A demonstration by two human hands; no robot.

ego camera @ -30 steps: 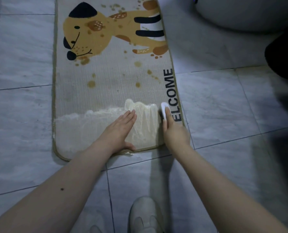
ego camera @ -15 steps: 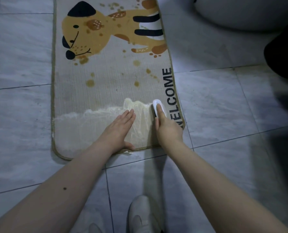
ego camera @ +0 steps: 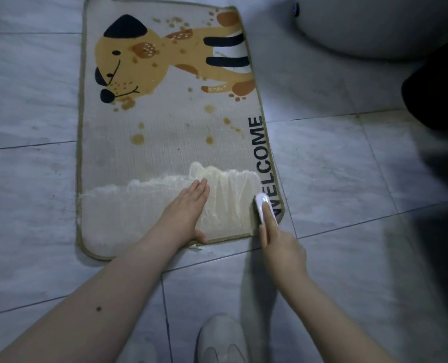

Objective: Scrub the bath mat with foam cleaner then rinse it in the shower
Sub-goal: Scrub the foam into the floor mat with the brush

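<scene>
A beige bath mat (ego camera: 170, 142) with a yellow dog picture, brown stains and the word WELCOME lies flat on the tiled floor. White foam (ego camera: 225, 197) covers its near end. My left hand (ego camera: 185, 212) presses flat on the foamy part, fingers straight, thumb at the mat's near edge. My right hand (ego camera: 277, 237) grips a small white scrub brush (ego camera: 263, 208), index finger laid along its top. The brush sits on the mat's near right corner, beside the letter W.
The grey marble-tile floor (ego camera: 348, 179) surrounds the mat. A white toilet base (ego camera: 361, 24) stands at the top right, with a dark object (ego camera: 437, 93) at the right edge. My pale shoe (ego camera: 221, 339) is at the bottom centre.
My right hand has drawn the brush back toward me and to the right, down to the mat's near right corner. The left hand has stayed pressed in place.
</scene>
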